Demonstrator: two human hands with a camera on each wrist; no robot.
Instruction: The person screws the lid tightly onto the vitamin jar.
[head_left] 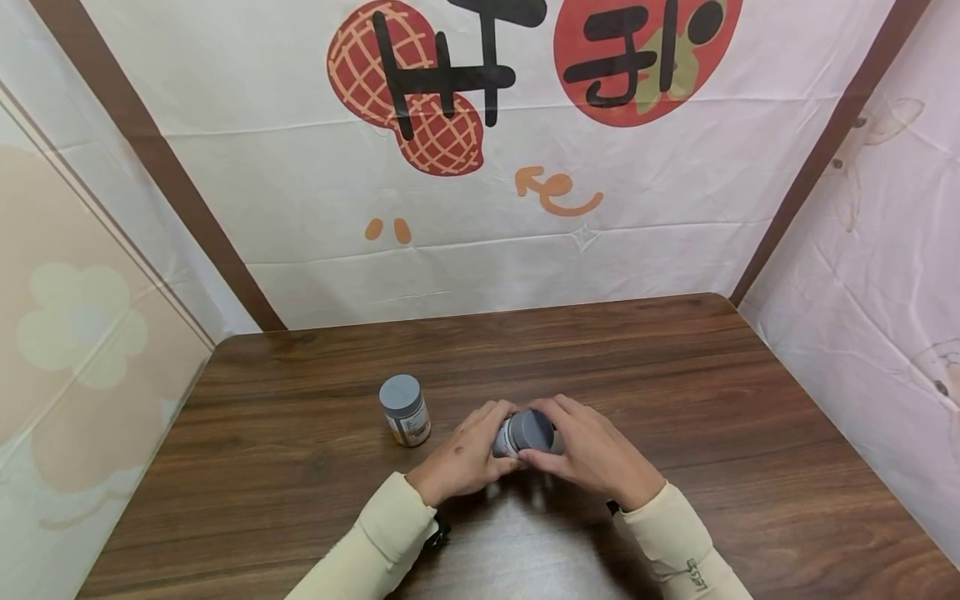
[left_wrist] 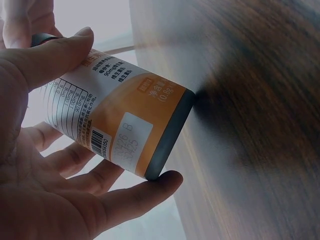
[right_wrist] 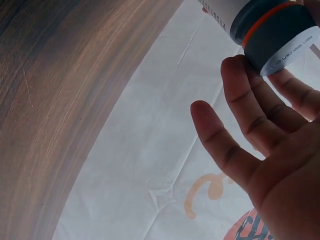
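A pill jar (head_left: 507, 438) with a grey lid (head_left: 534, 431) is held between both hands, tilted to the right. My left hand (head_left: 467, 454) grips its body, thumb on one side and fingers on the other. In the left wrist view the jar (left_wrist: 117, 115) has an orange and white printed label, and its dark base edge is at or just above the table. My right hand (head_left: 597, 454) pinches the lid. An orange-red ring shows beside the dark lid (right_wrist: 280, 40) in the right wrist view, where several fingers are spread.
A second jar (head_left: 405, 414), also grey-lidded, stands upright to the left of my hands. Both are on a dark wood table (head_left: 300, 500). White printed cloth (head_left: 487, 275) hangs behind the table's far edge, with more cloth (head_left: 862, 333) at the sides.
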